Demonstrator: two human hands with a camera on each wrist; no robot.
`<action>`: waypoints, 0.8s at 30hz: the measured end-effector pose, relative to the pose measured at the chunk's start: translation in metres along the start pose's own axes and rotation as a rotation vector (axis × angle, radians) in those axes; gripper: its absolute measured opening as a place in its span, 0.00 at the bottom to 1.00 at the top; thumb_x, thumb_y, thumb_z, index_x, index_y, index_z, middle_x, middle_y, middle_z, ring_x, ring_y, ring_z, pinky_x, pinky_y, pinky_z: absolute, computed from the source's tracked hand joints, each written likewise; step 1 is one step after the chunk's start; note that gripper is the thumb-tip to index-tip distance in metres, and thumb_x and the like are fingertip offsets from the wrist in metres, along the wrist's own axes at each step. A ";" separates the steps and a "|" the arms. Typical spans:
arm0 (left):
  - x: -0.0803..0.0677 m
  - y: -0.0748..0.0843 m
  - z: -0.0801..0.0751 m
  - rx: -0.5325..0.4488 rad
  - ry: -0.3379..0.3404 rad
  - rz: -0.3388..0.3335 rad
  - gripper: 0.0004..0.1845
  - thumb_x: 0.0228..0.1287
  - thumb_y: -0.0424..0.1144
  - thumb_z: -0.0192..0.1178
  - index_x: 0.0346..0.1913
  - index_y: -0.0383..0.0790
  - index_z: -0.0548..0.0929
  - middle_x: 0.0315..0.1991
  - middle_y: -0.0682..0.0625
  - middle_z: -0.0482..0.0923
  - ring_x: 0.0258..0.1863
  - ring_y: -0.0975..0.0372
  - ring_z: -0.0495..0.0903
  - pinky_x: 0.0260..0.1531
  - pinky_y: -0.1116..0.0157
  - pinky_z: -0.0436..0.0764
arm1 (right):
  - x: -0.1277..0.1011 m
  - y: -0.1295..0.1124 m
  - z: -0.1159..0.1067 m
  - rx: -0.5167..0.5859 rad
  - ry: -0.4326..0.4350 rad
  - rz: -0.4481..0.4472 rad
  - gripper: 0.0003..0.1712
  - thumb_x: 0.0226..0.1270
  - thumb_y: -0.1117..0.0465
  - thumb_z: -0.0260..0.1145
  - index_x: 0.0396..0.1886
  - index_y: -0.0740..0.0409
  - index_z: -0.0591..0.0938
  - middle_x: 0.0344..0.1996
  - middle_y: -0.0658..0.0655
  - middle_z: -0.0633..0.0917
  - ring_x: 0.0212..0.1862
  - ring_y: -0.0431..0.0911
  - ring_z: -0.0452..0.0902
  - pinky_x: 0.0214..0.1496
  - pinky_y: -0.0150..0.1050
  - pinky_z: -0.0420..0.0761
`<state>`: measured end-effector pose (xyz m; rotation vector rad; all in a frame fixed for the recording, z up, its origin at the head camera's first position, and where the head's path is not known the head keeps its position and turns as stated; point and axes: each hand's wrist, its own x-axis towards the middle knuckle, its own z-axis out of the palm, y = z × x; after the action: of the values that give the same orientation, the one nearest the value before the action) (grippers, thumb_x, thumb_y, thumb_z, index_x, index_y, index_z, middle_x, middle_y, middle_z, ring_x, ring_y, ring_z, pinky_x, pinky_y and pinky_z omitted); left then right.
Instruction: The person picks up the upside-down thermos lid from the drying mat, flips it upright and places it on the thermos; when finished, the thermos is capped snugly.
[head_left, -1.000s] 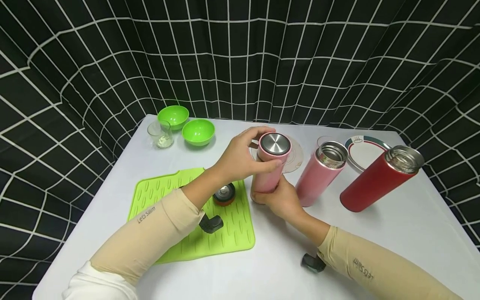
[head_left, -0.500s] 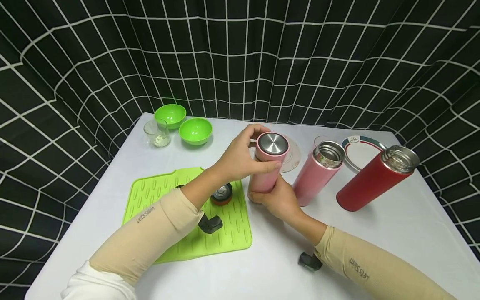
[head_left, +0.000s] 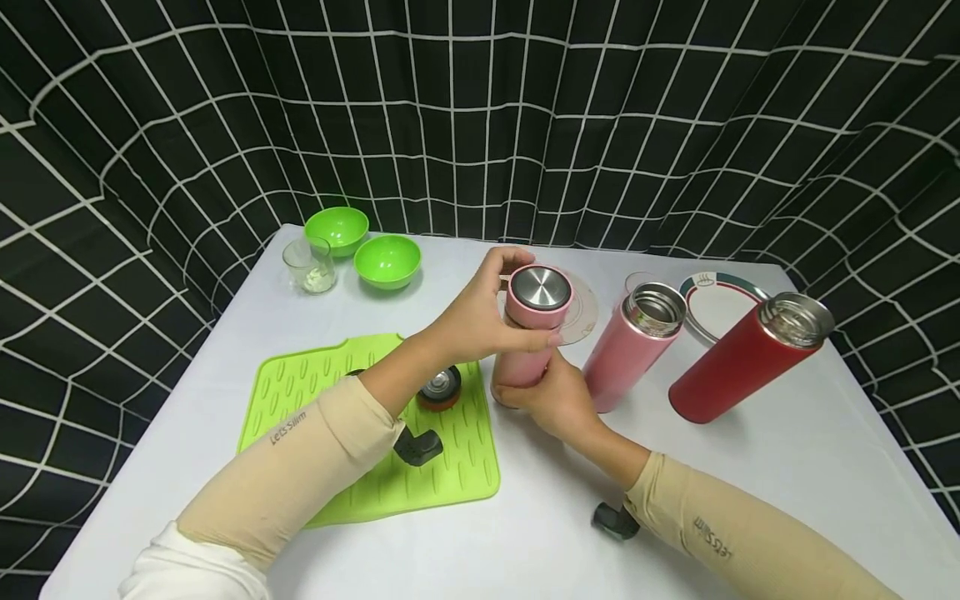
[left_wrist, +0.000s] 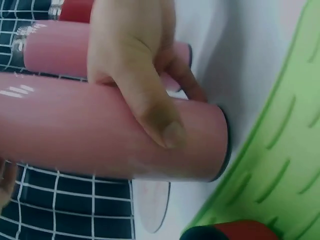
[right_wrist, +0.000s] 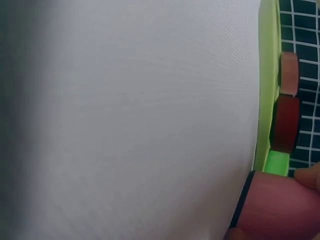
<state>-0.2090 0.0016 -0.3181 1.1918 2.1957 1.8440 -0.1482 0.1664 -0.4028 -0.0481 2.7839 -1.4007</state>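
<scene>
a: where is the pink flask (head_left: pixel 528 329)?

b: mid-table, by the green mat's (head_left: pixel 315 387) right edge. left hand (head_left: pixel 480 317) wraps its lid, right hand (head_left: pixel 558 400) clamps the base.

a: slippery?

b: it looks smooth and stiff; hold the body firmly.

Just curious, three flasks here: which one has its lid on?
The pink flask held by both hands, left hand on its steel-topped lid; the other pink flask and red flask stand open.

Open flasks (head_left: pixel 637 342) just right; bare table (head_left: pixel 787 467) beyond

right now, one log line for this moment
left hand: grips flask lid | right hand: holds pink flask low | flask: upright on table
</scene>
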 end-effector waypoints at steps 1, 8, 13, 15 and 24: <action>0.000 -0.001 0.001 0.002 0.007 0.007 0.46 0.47 0.37 0.74 0.68 0.35 0.59 0.63 0.46 0.67 0.60 0.61 0.69 0.61 0.61 0.68 | 0.000 0.000 0.000 0.002 0.003 0.002 0.37 0.43 0.55 0.82 0.53 0.53 0.75 0.40 0.53 0.84 0.41 0.47 0.79 0.46 0.42 0.78; 0.000 -0.002 0.000 -0.012 0.030 0.028 0.45 0.47 0.36 0.73 0.67 0.34 0.60 0.61 0.43 0.66 0.59 0.59 0.68 0.59 0.60 0.69 | 0.000 -0.001 0.002 -0.018 0.010 0.002 0.37 0.43 0.55 0.82 0.54 0.54 0.75 0.40 0.54 0.84 0.42 0.47 0.79 0.48 0.43 0.77; 0.000 -0.001 -0.002 -0.027 0.034 0.026 0.44 0.47 0.35 0.74 0.66 0.34 0.61 0.60 0.45 0.69 0.58 0.60 0.69 0.60 0.61 0.68 | 0.001 -0.002 0.002 -0.011 0.011 -0.012 0.37 0.44 0.56 0.82 0.54 0.55 0.75 0.40 0.55 0.84 0.41 0.48 0.79 0.47 0.43 0.78; 0.000 -0.001 -0.003 -0.022 0.042 0.025 0.43 0.47 0.36 0.74 0.65 0.34 0.63 0.60 0.45 0.69 0.57 0.60 0.70 0.59 0.61 0.69 | 0.001 -0.003 0.001 -0.014 0.011 -0.015 0.37 0.43 0.56 0.82 0.54 0.55 0.74 0.40 0.55 0.84 0.42 0.48 0.79 0.47 0.43 0.77; -0.001 0.000 0.001 0.035 0.104 -0.009 0.41 0.45 0.39 0.77 0.60 0.37 0.64 0.55 0.49 0.69 0.54 0.61 0.69 0.57 0.62 0.70 | 0.001 -0.006 0.003 0.073 -0.008 0.023 0.37 0.42 0.58 0.82 0.53 0.53 0.74 0.40 0.53 0.83 0.41 0.48 0.78 0.46 0.42 0.77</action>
<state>-0.2074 0.0021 -0.3191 1.1141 2.2924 1.9133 -0.1494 0.1605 -0.4001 -0.0203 2.7149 -1.4921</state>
